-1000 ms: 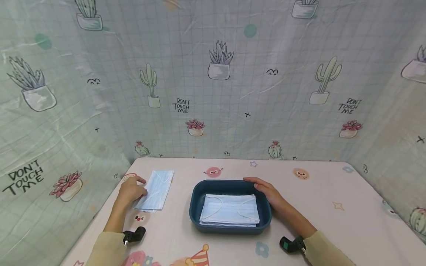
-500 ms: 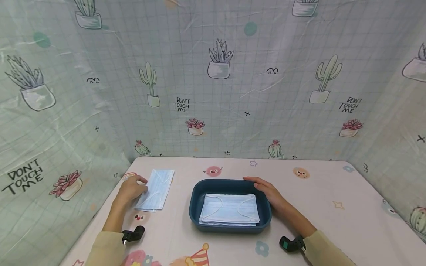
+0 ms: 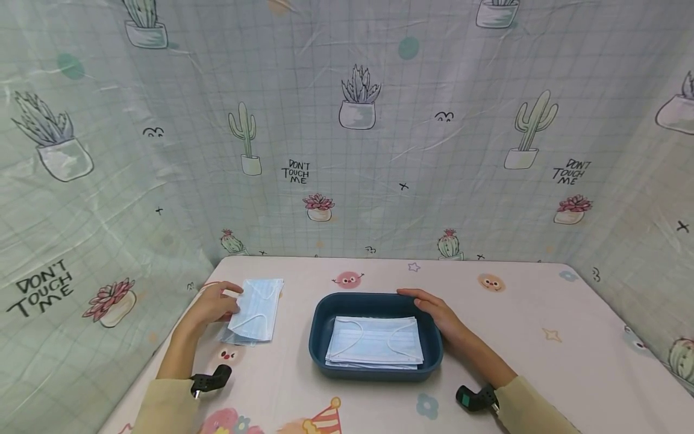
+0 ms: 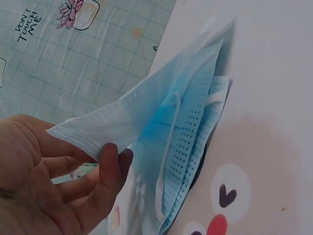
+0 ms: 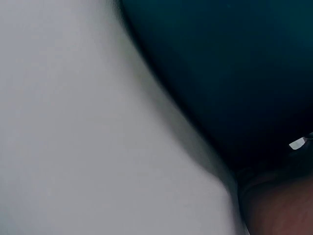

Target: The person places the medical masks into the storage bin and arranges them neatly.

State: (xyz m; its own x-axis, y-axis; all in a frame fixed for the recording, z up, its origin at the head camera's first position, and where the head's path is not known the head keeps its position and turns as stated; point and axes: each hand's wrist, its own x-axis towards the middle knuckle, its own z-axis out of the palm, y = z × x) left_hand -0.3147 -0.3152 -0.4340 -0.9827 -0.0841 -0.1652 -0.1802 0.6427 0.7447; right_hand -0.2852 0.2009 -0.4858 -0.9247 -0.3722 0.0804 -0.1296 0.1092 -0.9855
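Note:
A small stack of light blue face masks [image 3: 250, 319] lies on the table at the left. My left hand [image 3: 212, 303] pinches the top mask [image 3: 256, 304] by its left edge and lifts that edge off the stack; in the left wrist view the lifted mask [image 4: 146, 117] rises from my fingers [image 4: 107, 169]. A dark blue tray [image 3: 320, 313] in the middle holds more masks [image 3: 374, 342]. My right hand [image 3: 436, 313] rests against the tray's right rim, fingers straight along the far corner. The right wrist view shows only the tray wall [image 5: 230, 73], blurred.
The table [image 3: 542, 361] has a pale cloth with cartoon prints. Cactus-patterned sheets [image 3: 347, 150] close it in at the back and both sides. Black wrist cameras [image 3: 208, 381] sit on both forearms near the front edge.
My left hand went from lying flat on the stack to pinching the top mask and raising its left edge. The right hand and tray have stayed still.

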